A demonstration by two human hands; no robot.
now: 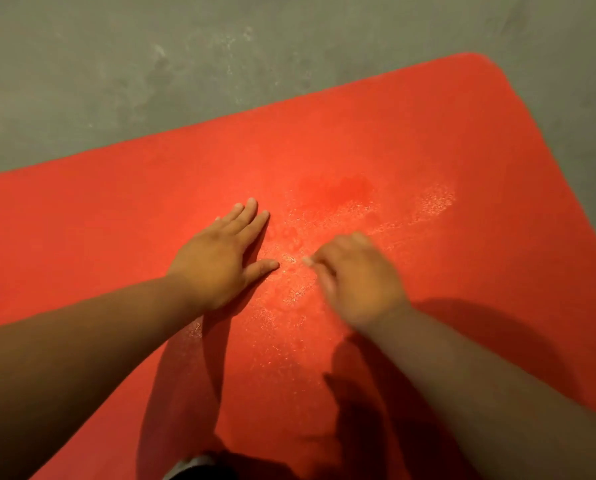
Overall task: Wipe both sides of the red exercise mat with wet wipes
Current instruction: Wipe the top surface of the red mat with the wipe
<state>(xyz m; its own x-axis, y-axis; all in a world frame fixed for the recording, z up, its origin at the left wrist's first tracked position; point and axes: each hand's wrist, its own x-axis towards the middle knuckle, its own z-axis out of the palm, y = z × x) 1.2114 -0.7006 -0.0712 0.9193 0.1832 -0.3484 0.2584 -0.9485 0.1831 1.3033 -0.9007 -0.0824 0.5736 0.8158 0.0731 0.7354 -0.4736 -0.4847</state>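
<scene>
While the red mat (428, 140) lies flat on the floor (116, 64), the left hand (220, 261) rests flat on it, fingers straight; the blurred right hand (355, 275) curls just to its right, and I cannot tell whether it holds anything.

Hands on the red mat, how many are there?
2. The left hand lies flat on the red mat; the blurred right hand is beside it, over the shiny patch.
</scene>
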